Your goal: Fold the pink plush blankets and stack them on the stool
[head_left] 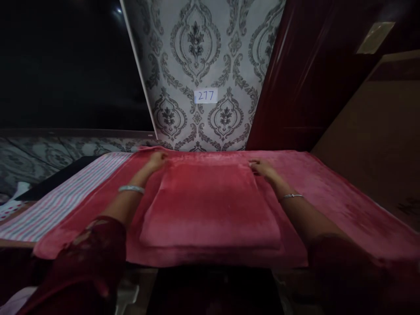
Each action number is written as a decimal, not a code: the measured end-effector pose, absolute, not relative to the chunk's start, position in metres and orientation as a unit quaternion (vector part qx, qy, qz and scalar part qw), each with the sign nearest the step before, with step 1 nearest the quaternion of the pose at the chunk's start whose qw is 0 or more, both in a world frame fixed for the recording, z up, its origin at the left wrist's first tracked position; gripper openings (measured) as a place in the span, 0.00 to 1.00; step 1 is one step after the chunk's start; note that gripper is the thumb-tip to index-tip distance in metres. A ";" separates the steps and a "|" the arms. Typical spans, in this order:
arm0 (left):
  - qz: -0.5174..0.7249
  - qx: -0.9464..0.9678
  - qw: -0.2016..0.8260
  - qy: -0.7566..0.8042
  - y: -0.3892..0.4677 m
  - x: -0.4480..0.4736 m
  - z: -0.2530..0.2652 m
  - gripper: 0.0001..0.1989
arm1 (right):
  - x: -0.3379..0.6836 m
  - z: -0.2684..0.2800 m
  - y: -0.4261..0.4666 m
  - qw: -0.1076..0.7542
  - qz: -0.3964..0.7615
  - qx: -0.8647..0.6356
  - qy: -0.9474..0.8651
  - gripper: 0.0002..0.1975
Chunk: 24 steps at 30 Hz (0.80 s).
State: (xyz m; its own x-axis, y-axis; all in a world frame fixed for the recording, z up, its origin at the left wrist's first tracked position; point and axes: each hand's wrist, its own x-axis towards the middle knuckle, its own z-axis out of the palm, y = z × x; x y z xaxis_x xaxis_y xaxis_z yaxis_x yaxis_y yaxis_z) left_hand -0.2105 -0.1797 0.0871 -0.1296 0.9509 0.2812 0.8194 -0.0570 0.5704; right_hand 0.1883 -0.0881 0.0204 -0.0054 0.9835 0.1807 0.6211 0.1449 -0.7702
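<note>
Two dark red sleeves, the left one (95,253) with the clearer pattern, are nearest at the bottom, and bare forearms reach forward from them, each with a bracelet at the wrist. Between the arms lies a folded red cloth (210,201), flat, its paler near edge toward the person and its far edge level with the hands. Under it a larger red blanket (328,197) spreads out to both sides over the table.

The left hand (157,161) is at the cloth's far left corner, fingers curled in toward the thumb, so the fold lies just to the right of the fingertips; whether they grip any of it I cannot tell. The right hand (262,168) is at the far right corner, fingers pointing inward with a small gap to the thumb; the cloth's edge meets them, but a hold on it cannot be made out.

Left of the blanket lies a striped cloth (68,197). Behind, a paper label (205,95) reading 277 is on the patterned wall (197,57), between a dark screen (65,65) and a glossy dark red panel (295,78).
</note>
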 end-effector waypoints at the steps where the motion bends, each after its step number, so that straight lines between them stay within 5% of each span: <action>1: 0.324 0.651 0.090 0.681 -0.178 -0.206 0.075 0.18 | 0.185 0.013 -0.088 0.355 0.236 -0.612 -0.666 0.20; 6: 0.273 0.761 -0.008 0.589 -0.217 -0.163 0.030 0.21 | 0.153 -0.006 -0.128 0.346 0.118 -0.468 -0.805 0.24; 10: 0.193 0.895 0.004 0.402 -0.278 -0.117 0.001 0.17 | 0.114 -0.021 -0.178 0.192 0.086 -0.244 -0.947 0.27; 14: 0.168 0.909 -0.004 0.381 -0.308 -0.103 -0.029 0.24 | 0.100 -0.031 -0.185 0.058 0.105 -0.148 -0.982 0.28; 19: 0.174 0.904 -0.010 0.391 -0.307 -0.113 -0.053 0.23 | 0.112 -0.033 -0.127 0.041 0.072 -0.163 -0.983 0.31; 24: 0.205 0.901 -0.011 0.382 -0.308 -0.113 -0.055 0.24 | 0.125 -0.042 -0.063 0.048 0.052 -0.331 -0.941 0.30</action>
State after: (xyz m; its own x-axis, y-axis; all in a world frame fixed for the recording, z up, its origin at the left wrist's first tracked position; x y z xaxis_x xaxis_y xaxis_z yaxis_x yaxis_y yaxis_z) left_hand -0.1133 -0.3083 -0.0552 0.6243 0.6838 0.3777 0.6928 -0.7081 0.1366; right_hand 0.1255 -0.0630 -0.0418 -0.7765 0.6276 0.0558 0.6176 0.7757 -0.1297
